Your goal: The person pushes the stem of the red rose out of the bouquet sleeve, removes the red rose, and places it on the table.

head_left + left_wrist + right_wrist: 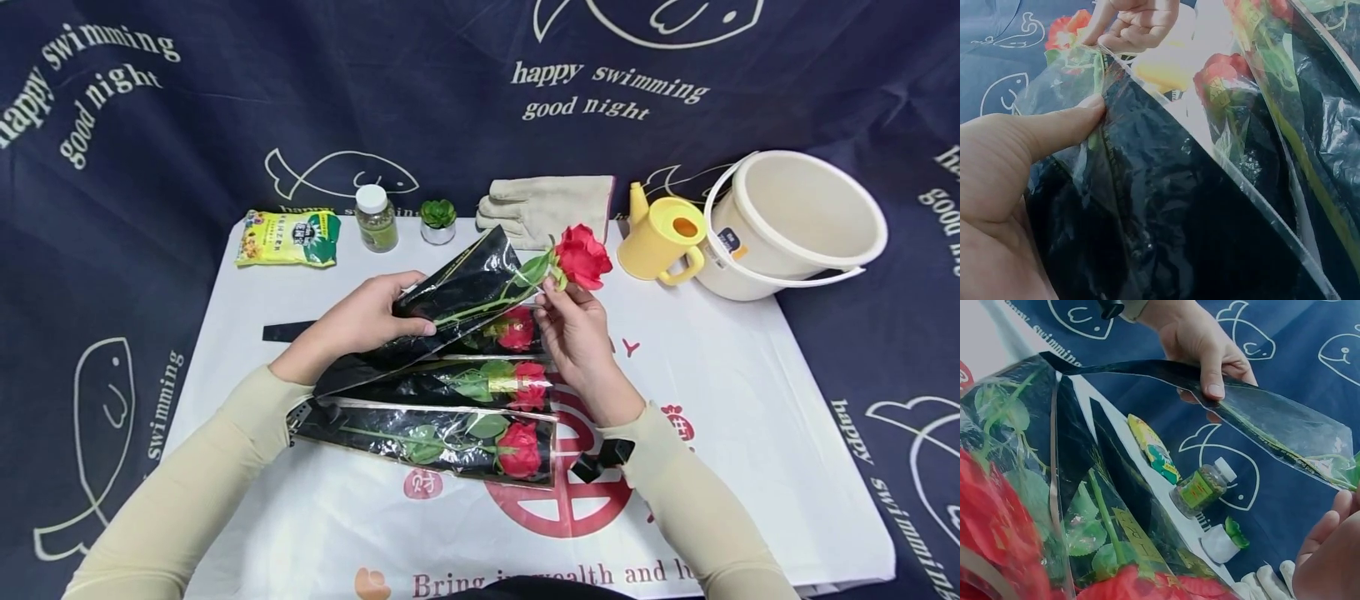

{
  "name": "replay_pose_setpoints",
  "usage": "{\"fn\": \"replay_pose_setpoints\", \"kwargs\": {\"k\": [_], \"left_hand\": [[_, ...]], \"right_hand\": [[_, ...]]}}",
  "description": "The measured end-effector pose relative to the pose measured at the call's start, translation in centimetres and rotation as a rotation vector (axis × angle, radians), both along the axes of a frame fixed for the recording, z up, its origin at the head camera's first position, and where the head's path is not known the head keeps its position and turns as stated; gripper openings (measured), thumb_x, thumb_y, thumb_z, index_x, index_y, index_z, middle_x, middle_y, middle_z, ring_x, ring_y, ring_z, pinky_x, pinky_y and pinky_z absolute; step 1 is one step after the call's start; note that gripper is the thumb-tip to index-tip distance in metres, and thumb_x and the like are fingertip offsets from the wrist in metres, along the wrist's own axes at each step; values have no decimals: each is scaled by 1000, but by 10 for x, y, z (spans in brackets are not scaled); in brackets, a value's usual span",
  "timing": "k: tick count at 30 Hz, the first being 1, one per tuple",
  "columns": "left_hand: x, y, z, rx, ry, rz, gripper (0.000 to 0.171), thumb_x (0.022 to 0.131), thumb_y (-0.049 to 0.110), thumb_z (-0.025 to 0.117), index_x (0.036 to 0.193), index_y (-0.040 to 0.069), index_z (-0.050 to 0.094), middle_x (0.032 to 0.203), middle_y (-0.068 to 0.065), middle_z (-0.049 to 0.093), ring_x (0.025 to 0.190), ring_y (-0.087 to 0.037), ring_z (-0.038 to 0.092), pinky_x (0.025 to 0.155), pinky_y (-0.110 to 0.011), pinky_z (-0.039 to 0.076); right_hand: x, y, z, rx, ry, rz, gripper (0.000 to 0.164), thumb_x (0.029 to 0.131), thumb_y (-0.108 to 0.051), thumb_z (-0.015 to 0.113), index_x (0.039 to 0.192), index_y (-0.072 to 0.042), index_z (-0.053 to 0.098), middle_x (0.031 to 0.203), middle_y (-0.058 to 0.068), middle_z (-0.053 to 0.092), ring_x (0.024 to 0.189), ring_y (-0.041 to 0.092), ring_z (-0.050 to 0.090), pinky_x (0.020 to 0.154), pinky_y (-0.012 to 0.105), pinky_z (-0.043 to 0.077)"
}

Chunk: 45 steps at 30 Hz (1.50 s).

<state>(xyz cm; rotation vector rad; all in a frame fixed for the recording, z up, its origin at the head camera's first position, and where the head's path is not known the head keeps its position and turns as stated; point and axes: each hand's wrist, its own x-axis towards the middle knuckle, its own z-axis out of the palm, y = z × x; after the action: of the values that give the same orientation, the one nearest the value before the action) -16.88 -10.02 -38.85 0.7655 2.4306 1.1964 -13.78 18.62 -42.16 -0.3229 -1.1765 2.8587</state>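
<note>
My left hand (367, 315) grips a black and clear flower sleeve (476, 279), thumb pressed on its upper face. A red artificial rose (583, 255) sticks out of the sleeve's wide end, its green stem (480, 310) running back inside. Just under the bloom, my right hand (581, 346) pinches the stem with thumb and fingers. In the left wrist view the thumb lies over the clear film (1054, 94) along the stem. Beneath the raised sleeve lie wrapped roses side by side: a near one (519, 450), a middle one (528, 387) and a partly covered one (517, 327).
Along the table's back edge stand a yellow-green packet (288, 238), a white-capped jar (376, 221), a potted succulent (437, 221), a cloth glove (551, 208), a yellow watering can (660, 237) and a cream bucket (795, 225). A white printed cover (750, 467) lies on the table.
</note>
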Motion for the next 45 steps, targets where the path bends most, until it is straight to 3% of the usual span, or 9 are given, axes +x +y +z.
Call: {"fn": "replay_pose_setpoints", "kwargs": {"k": [5, 9, 17, 24, 33, 36, 39, 41, 45], "left_hand": [[-1, -2, 0, 63, 24, -23, 39, 87, 37, 67, 122, 23, 56, 122, 8, 55, 119, -13, 45, 96, -39, 36], [-3, -6, 0, 78, 63, 4, 23, 90, 34, 63, 110, 25, 59, 115, 8, 59, 116, -14, 49, 90, -41, 40], [-14, -17, 0, -54, 64, 112, 34, 86, 27, 69, 117, 20, 58, 107, -4, 64, 95, -18, 58, 78, -40, 44], [-38, -25, -4, -58, 101, 76, 34, 85, 25, 71, 116, 15, 60, 111, -5, 60, 102, -21, 54, 84, -42, 42], [-77, -20, -22, -74, 63, 29, 40, 85, 24, 71, 122, 15, 57, 123, -6, 53, 111, -25, 48, 89, -45, 38], [-91, -11, -29, -99, 67, -4, 40, 86, 23, 70, 123, 15, 57, 124, -8, 53, 112, -26, 48, 91, -46, 37], [-101, -7, -35, -146, 46, -18, 41, 87, 23, 68, 125, 15, 55, 124, -11, 52, 113, -29, 47, 92, -47, 37], [-107, -5, -39, -177, 30, -20, 41, 88, 21, 68, 127, 14, 54, 124, -13, 52, 114, -30, 47, 92, -48, 37], [-118, -4, -47, -244, 19, -11, 43, 90, 22, 66, 130, 13, 52, 124, -15, 51, 114, -31, 47, 91, -48, 38]], "right_hand": [[-2, 5, -1, 20, -26, -28, 21, 77, -5, 77, 91, -1, 61, 80, 11, 66, 67, 17, 64, 61, 24, 51], [-4, 12, -2, 31, -46, -44, 25, 77, -6, 77, 94, 0, 60, 78, 13, 66, 69, 18, 65, 63, 26, 52], [-12, 35, -5, -11, -36, -109, 22, 78, -4, 75, 94, 1, 62, 80, 13, 66, 71, 18, 65, 68, 26, 52], [-21, 77, -4, -26, -7, -186, 24, 80, -3, 74, 98, 2, 61, 79, 15, 65, 68, 18, 64, 61, 24, 52], [-15, 153, 0, 61, 18, -113, 16, 83, 3, 69, 98, 6, 63, 77, 16, 65, 65, 20, 61, 57, 25, 49], [-7, 188, -2, 178, -7, -28, 15, 85, 4, 65, 99, 5, 66, 79, 14, 67, 67, 19, 62, 59, 26, 50], [0, 218, -6, 372, -46, 125, 15, 88, 4, 61, 101, 2, 68, 85, 11, 68, 72, 17, 64, 64, 26, 51], [5, 234, -9, 581, -82, 231, 15, 90, 3, 60, 100, 0, 69, 85, 6, 68, 73, 13, 62, 64, 24, 50], [12, 256, -11, 1127, -98, 418, 15, 90, -8, 62, 101, 1, 68, 86, 0, 67, 74, 6, 58, 66, 24, 49]]}}
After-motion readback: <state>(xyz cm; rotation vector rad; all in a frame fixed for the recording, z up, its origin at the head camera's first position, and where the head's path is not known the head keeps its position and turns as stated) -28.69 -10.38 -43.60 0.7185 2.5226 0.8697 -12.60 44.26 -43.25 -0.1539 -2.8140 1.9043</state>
